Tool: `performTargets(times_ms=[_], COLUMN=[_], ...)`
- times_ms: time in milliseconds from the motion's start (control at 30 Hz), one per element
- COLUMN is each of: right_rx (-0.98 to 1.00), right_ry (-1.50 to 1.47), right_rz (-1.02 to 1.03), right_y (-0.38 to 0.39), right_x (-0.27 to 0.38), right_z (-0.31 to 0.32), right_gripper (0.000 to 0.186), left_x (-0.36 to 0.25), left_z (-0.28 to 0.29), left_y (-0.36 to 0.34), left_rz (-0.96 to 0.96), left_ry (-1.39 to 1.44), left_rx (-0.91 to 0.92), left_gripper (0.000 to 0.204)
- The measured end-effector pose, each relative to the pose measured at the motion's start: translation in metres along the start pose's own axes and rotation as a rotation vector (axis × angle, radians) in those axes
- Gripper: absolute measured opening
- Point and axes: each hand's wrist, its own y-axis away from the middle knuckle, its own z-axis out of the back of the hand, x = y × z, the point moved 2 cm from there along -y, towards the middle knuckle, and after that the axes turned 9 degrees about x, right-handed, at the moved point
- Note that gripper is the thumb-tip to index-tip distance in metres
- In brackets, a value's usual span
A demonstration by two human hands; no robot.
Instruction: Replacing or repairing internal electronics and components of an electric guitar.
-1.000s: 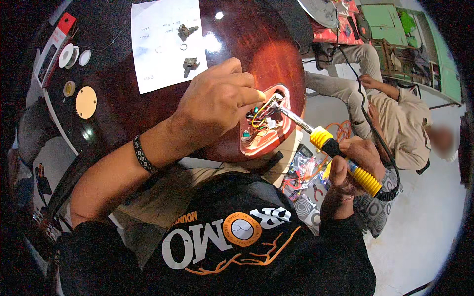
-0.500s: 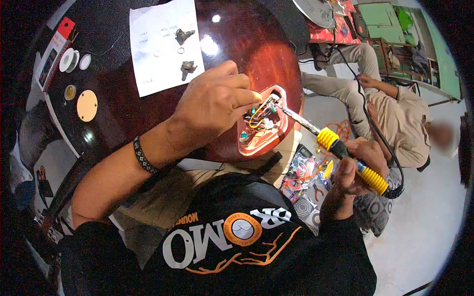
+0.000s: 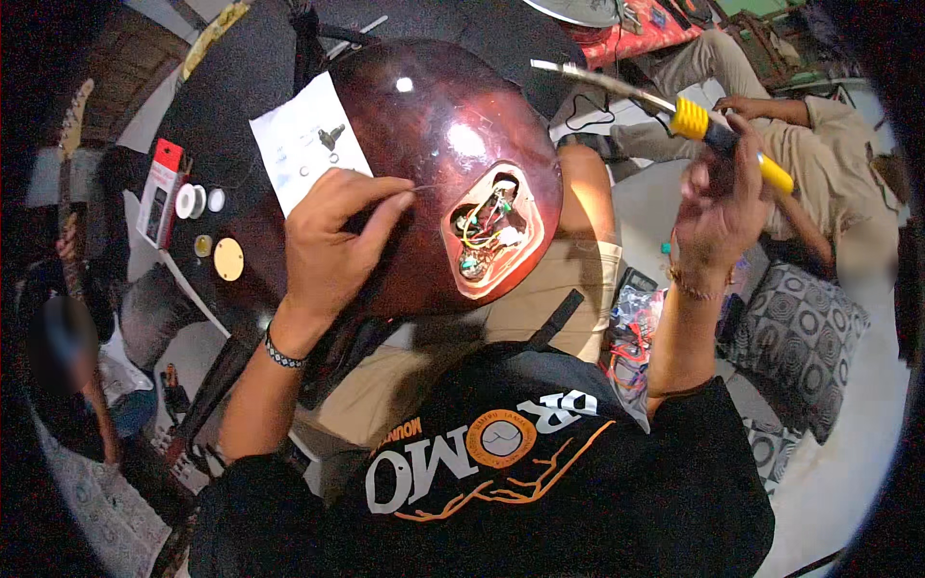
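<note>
A glossy dark red guitar body (image 3: 385, 106) lies in front of me. Its open control cavity (image 3: 527, 236) shows yellow and green wires (image 3: 474, 229) and small parts inside. My left hand (image 3: 332, 236) is over the body, left of the cavity, thumb and forefinger pinching a thin strand of solder wire (image 3: 431, 187). At the upper right, my right hand (image 3: 718, 207) is raised, its fingers around the yellow and dark handle of a soldering iron (image 3: 692, 118). The iron's metal tip points up and left, away from the cavity.
A paper sheet (image 3: 289, 140) with dark metal parts (image 3: 330, 138) lies on the body. Further left are a white spool (image 3: 191, 201), a red-and-white box (image 3: 162, 197) and a round cream plate (image 3: 229, 259). A seated person (image 3: 819, 144) is at right; another sits at left beside a guitar neck.
The soldering iron has left the cavity, lifted up and right by my right hand. My left hand has drawn back leftward from the cavity. The whole view has shifted.
</note>
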Motion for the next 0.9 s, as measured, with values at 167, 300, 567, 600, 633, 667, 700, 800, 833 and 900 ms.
performTargets(times_ms=[167, 300, 567, 600, 633, 667, 700, 800, 833, 900], right_rx=[0.027, -0.011, -0.029, -0.036, -0.039, -0.084, -0.129, -0.157, -0.122, -0.204], right_ry=[-0.263, -0.416, -0.566, -0.573, -0.589, -0.553, -0.526, -0.482, -0.419, -0.314], right_rz=[-0.026, -0.121, -0.126, -0.140, -0.167, -0.151, -0.145, -0.154, -0.159, -0.265], right_y=[-0.019, -0.027, -0.044, -0.054, -0.064, -0.077, -0.095, -0.169, -0.192, -0.235], right_x=[-0.037, -0.066, -0.099, -0.109, -0.120, -0.131, -0.143, -0.188, -0.204, -0.243], right_z=[0.022, 0.041, 0.058, 0.065, 0.071, 0.080, 0.085, 0.103, 0.109, 0.116], right_gripper=[0.033, 0.033, 0.039, 0.037, 0.035, 0.032, 0.028, 0.024, 0.025, 0.025], left_x=[-0.006, -0.006, 0.002, 0.009, 0.008, 0.004, 0.002, -0.002, -0.005, -0.015], left_z=[0.025, 0.029, 0.021, 0.019, 0.018, 0.014, 0.015, 0.017, 0.016, 0.019], left_y=[0.028, 0.054, 0.099, 0.100, 0.105, 0.103, 0.105, 0.109, 0.109, 0.104], left_rz=[0.168, 0.252, 0.455, 0.446, 0.449, 0.478, 0.484, 0.453, 0.446, 0.515], left_ry=[-0.285, -0.479, -0.608, -0.604, -0.611, -0.583, -0.573, -0.586, -0.578, -0.558], left_rx=[-0.204, -0.295, -0.365, -0.357, -0.348, -0.348, -0.335, -0.332, -0.336, -0.313], left_gripper=[0.009, 0.009, 0.015, 0.017, 0.019, 0.021, 0.024, 0.034, 0.034, 0.040])
